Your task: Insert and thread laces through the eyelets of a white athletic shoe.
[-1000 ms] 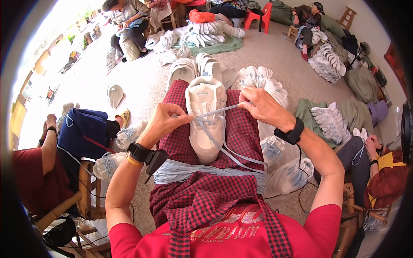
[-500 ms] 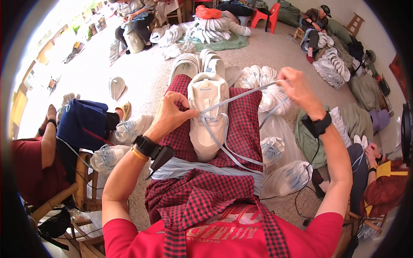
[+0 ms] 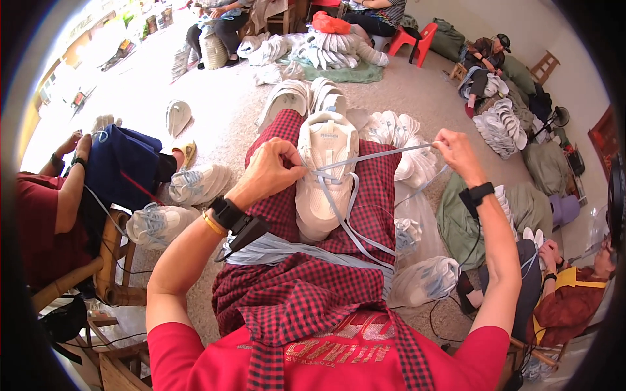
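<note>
A cream-white sneaker [image 3: 317,207] rests on my lap over a red-and-black checked apron [image 3: 259,203]. A flat pale blue shoelace [image 3: 381,155] crosses its upper; loose lengths trail down toward the apron's right side. My left hand [image 3: 268,171] is closed in a pinch at the shoe's left lacing edge, where the lace passes; the fingertips partly hide it. Raised to the right of the shoe, my right hand [image 3: 460,156] pinches the lace, which stretches nearly straight between the two hands. A bundle of pale blue laces [image 3: 280,253] lies across my lap.
White sneakers [image 3: 427,281] stand stacked to my right, with more sneakers [image 3: 160,225] at left. Several people sit around me; a green sack [image 3: 460,212] lies at right. Beyond my knees are shoe uppers [image 3: 326,53] in a pile and a red chair [image 3: 417,43].
My right hand has come lower, so the stretched lace slopes less steeply. My left hand keeps its pinch at the shoe. The whole view has shifted slightly.
</note>
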A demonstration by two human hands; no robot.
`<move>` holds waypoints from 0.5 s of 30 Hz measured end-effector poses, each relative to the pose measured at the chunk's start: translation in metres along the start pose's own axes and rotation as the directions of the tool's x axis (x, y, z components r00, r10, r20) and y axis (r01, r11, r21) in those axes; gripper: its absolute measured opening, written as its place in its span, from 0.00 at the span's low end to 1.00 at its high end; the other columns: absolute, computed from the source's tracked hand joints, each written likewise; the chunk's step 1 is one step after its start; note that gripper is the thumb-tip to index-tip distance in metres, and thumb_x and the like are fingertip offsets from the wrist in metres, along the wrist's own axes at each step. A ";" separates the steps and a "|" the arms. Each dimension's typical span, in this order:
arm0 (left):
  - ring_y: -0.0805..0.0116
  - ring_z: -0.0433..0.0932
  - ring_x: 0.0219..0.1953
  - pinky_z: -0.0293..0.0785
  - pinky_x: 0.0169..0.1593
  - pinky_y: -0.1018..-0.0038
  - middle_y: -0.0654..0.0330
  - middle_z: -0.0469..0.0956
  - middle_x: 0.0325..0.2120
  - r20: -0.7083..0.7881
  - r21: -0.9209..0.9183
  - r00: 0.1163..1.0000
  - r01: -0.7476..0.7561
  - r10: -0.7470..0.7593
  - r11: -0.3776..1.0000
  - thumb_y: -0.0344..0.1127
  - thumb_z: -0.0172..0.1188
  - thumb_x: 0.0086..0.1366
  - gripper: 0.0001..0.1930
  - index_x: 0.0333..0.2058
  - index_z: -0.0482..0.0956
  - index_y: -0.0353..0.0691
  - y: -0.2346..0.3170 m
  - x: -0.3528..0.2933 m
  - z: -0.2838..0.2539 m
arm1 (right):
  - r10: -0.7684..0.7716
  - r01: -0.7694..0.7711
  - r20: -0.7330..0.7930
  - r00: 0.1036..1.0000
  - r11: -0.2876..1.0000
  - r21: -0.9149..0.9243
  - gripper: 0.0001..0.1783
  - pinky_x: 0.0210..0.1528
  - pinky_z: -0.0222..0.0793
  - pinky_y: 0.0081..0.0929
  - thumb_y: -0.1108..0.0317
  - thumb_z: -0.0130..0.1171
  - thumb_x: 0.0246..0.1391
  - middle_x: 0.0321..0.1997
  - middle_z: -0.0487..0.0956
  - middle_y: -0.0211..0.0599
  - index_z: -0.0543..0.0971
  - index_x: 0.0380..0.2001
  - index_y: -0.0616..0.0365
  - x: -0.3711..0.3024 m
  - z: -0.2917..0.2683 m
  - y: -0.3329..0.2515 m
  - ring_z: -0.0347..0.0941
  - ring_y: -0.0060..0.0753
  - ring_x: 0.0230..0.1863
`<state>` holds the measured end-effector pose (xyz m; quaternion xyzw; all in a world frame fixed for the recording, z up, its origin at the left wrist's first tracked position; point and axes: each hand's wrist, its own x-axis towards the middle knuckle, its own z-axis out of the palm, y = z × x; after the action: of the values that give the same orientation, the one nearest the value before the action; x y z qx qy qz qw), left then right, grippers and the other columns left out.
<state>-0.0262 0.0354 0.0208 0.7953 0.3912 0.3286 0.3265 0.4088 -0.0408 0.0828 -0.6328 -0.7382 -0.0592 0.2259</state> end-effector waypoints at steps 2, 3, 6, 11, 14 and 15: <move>0.73 0.74 0.26 0.72 0.32 0.74 0.62 0.78 0.25 0.021 -0.030 1.000 0.002 -0.001 1.000 0.35 0.70 0.50 0.10 0.25 0.80 0.35 -0.001 -0.006 0.002 | -0.006 0.006 -0.005 1.000 1.000 0.010 0.11 0.32 0.68 0.40 0.67 0.62 0.54 0.22 0.77 0.47 0.76 0.29 0.66 0.009 0.017 -0.001 0.75 0.46 0.26; 0.78 0.69 0.22 0.68 0.27 0.78 0.66 0.77 0.22 0.038 -0.053 0.999 0.014 -0.012 0.998 0.33 0.70 0.51 0.10 0.24 0.79 0.34 -0.003 -0.011 0.002 | -0.018 0.019 -0.006 1.000 0.999 0.030 0.10 0.32 0.68 0.39 0.68 0.62 0.55 0.22 0.76 0.46 0.76 0.29 0.66 0.013 0.027 -0.009 0.75 0.44 0.25; 0.79 0.71 0.23 0.70 0.28 0.78 0.66 0.78 0.20 0.066 -0.064 0.998 0.006 -0.002 0.998 0.32 0.69 0.53 0.08 0.24 0.79 0.34 0.001 -0.021 -0.003 | -0.332 0.333 -0.222 0.917 0.942 -0.034 0.10 0.35 0.71 0.42 0.67 0.62 0.54 0.27 0.79 0.47 0.78 0.27 0.63 0.020 0.035 -0.072 0.76 0.49 0.30; 0.78 0.73 0.23 0.72 0.30 0.77 0.64 0.79 0.20 -0.048 -0.154 0.998 -0.054 0.047 0.987 0.33 0.69 0.55 0.09 0.25 0.80 0.34 0.001 -0.021 0.002 | -0.182 0.139 0.138 0.974 0.951 0.275 0.13 0.38 0.73 0.40 0.59 0.65 0.53 0.29 0.77 0.41 0.78 0.30 0.59 -0.027 0.043 -0.177 0.76 0.46 0.34; 0.78 0.74 0.22 0.72 0.30 0.77 0.63 0.78 0.19 -0.035 -0.091 0.999 -0.004 0.000 0.996 0.35 0.69 0.56 0.10 0.25 0.81 0.33 0.014 -0.013 0.008 | -0.203 0.150 0.171 0.964 0.948 0.282 0.19 0.37 0.74 0.38 0.53 0.68 0.51 0.29 0.79 0.40 0.78 0.29 0.60 -0.053 0.062 -0.200 0.77 0.44 0.35; 0.78 0.73 0.21 0.72 0.29 0.77 0.63 0.78 0.18 -0.034 -0.054 0.999 -0.008 0.006 0.999 0.35 0.69 0.56 0.11 0.26 0.81 0.33 0.013 -0.009 0.011 | -0.189 0.127 0.175 0.966 0.940 0.317 0.14 0.37 0.73 0.33 0.61 0.70 0.49 0.28 0.80 0.39 0.79 0.29 0.60 -0.055 0.068 -0.204 0.78 0.38 0.33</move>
<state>-0.0172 0.0186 0.0221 0.7818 0.3851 0.3536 0.3399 0.2006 -0.1050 0.0404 -0.5317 -0.8064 0.1015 0.2384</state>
